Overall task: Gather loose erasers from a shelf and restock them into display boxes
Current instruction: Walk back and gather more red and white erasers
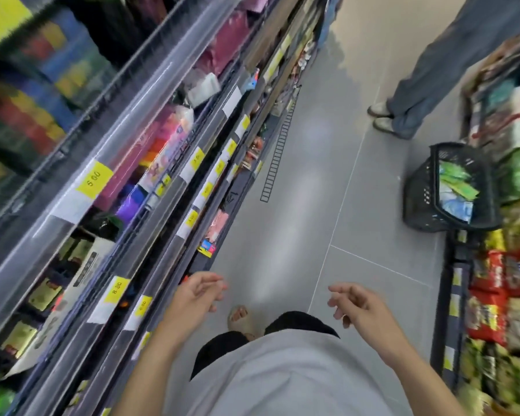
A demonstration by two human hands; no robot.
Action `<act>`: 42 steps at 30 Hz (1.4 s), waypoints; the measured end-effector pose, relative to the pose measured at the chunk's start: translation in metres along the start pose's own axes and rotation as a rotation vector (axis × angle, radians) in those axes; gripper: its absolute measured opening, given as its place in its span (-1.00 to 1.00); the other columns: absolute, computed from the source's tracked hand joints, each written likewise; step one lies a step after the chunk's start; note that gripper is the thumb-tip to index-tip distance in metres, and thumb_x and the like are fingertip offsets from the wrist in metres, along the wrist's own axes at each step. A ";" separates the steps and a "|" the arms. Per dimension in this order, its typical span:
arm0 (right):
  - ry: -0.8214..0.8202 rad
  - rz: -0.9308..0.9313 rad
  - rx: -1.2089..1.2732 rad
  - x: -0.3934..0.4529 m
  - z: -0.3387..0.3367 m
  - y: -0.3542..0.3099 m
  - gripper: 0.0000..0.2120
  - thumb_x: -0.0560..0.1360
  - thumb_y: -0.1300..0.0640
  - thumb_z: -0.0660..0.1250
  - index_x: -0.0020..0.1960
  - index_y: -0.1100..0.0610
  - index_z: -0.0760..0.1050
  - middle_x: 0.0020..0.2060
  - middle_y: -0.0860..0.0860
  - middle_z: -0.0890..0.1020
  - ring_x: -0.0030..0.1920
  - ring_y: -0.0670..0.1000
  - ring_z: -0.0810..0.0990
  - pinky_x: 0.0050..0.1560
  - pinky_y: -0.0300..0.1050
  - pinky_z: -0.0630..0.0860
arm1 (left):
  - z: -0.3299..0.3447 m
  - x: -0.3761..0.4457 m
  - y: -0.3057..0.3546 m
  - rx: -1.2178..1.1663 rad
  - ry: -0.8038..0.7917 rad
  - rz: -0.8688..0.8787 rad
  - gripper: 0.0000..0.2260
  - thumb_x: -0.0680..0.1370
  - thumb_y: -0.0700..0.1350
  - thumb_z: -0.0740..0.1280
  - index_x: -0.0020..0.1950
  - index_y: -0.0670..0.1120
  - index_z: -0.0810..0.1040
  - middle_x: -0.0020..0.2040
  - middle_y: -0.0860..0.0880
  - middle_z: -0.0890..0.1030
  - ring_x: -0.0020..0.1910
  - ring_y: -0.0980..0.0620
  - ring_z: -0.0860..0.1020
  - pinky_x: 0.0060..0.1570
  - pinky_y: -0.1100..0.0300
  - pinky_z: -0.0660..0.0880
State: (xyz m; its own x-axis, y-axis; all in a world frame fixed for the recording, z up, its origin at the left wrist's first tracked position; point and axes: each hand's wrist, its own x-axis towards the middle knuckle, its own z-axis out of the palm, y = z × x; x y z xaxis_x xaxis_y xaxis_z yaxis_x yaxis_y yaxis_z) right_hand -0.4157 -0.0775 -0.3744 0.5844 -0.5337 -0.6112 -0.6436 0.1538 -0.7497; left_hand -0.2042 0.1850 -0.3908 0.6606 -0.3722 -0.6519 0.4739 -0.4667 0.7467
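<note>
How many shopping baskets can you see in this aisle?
1. A black mesh basket stands on the grey floor at the right, against the snack shelves, with green and blue packets inside. Others may lie outside the view.

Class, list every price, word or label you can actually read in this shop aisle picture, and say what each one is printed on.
"6.00": yellow price tag on an upper shelf rail.
"8.80": yellow price tag on a lower rail.
Other yellow tags, the white carton's print and the snack packets are too blurred to read.
</note>
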 end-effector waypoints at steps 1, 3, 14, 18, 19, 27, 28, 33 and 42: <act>0.010 0.014 0.010 0.006 -0.004 -0.004 -0.83 0.65 0.22 0.26 0.11 0.07 0.61 -0.17 0.02 0.72 -0.27 -0.02 0.63 -0.26 -0.14 0.53 | 0.003 0.011 0.014 0.000 -0.006 0.010 -0.89 0.65 -0.20 0.38 0.15 -0.08 0.64 0.00 -0.02 0.76 -0.12 0.11 0.68 -0.10 0.19 0.59; 0.030 0.035 0.030 0.020 -0.013 -0.013 -0.84 0.64 0.21 0.28 0.10 0.07 0.61 -0.18 0.03 0.72 -0.27 -0.03 0.62 -0.26 -0.15 0.53 | 0.009 0.031 0.040 0.006 -0.018 0.027 -0.88 0.65 -0.22 0.36 0.16 -0.09 0.63 0.02 -0.04 0.76 -0.08 0.06 0.68 -0.06 0.15 0.57; -0.090 -0.031 -0.094 0.167 -0.094 -0.089 -0.88 0.60 0.18 0.33 0.05 0.03 0.62 -0.17 0.07 0.69 -0.28 -0.07 0.63 -0.25 -0.10 0.53 | 0.082 0.099 0.121 0.047 0.115 -0.048 -0.86 0.66 -0.21 0.34 0.15 -0.02 0.64 0.03 0.06 0.77 0.04 0.00 0.70 0.08 0.04 0.60; -0.225 -0.113 -0.182 0.221 -0.119 -0.146 -0.88 0.60 0.17 0.34 0.08 0.02 0.61 -0.18 0.01 0.71 -0.29 -0.10 0.63 -0.27 -0.19 0.54 | 0.108 0.104 0.139 -0.006 0.216 -0.053 -0.85 0.66 -0.21 0.34 0.15 -0.02 0.64 0.02 0.07 0.77 0.02 0.02 0.70 0.10 0.03 0.61; -0.255 -0.139 -0.203 0.232 -0.122 -0.162 -0.89 0.60 0.16 0.34 0.07 0.01 0.61 -0.18 0.01 0.71 -0.28 -0.10 0.63 -0.27 -0.20 0.53 | 0.112 0.105 0.145 -0.028 0.244 -0.049 -0.85 0.66 -0.21 0.34 0.15 -0.01 0.64 0.01 0.07 0.77 0.01 0.01 0.70 0.06 0.07 0.61; -0.464 -0.426 -0.288 0.291 -0.090 -0.286 -0.90 0.61 0.13 0.34 0.08 -0.01 0.60 -0.17 0.00 0.69 -0.21 -0.04 0.62 -0.23 -0.22 0.52 | 0.095 0.110 0.229 -0.179 0.462 0.187 -0.83 0.66 -0.17 0.36 0.10 0.10 0.67 0.04 0.05 0.76 0.04 0.03 0.71 0.06 0.11 0.59; -0.492 -0.469 -0.294 0.295 -0.081 -0.303 -0.90 0.60 0.13 0.35 0.08 -0.03 0.60 -0.18 -0.02 0.69 -0.21 -0.05 0.62 -0.22 -0.22 0.52 | 0.087 0.108 0.246 -0.182 0.486 0.250 -0.83 0.66 -0.14 0.36 0.08 0.13 0.67 0.05 0.05 0.76 0.04 0.06 0.71 0.06 0.10 0.61; -0.625 -0.722 -0.262 0.298 -0.037 -0.396 -0.88 0.60 0.13 0.38 0.07 -0.07 0.61 -0.26 -0.03 0.64 -0.24 -0.05 0.59 -0.23 -0.26 0.50 | 0.041 0.078 0.339 -0.112 0.655 0.589 -0.81 0.54 0.17 0.39 0.13 0.21 0.65 0.08 0.11 0.75 0.04 0.14 0.70 -0.02 0.30 0.61; -0.717 -1.162 -0.232 0.256 0.013 -0.565 -0.84 0.61 0.11 0.37 0.16 -0.06 0.60 -0.08 0.01 0.67 -0.08 0.06 0.64 -0.06 -0.18 0.58 | -0.016 0.037 0.464 0.309 1.076 1.002 -0.82 0.65 0.10 0.30 0.25 0.26 0.53 0.17 0.23 0.66 0.19 0.13 0.62 0.14 0.27 0.52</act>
State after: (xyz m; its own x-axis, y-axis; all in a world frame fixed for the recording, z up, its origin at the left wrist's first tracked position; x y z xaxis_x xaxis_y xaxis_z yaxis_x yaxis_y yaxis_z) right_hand 0.1044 -0.2900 -0.1105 0.9146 0.2913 0.2802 0.3573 -0.2583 -0.8976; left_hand 0.0493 -0.0324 -0.0667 0.7932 0.0557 0.6065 -0.4688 -0.5798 0.6664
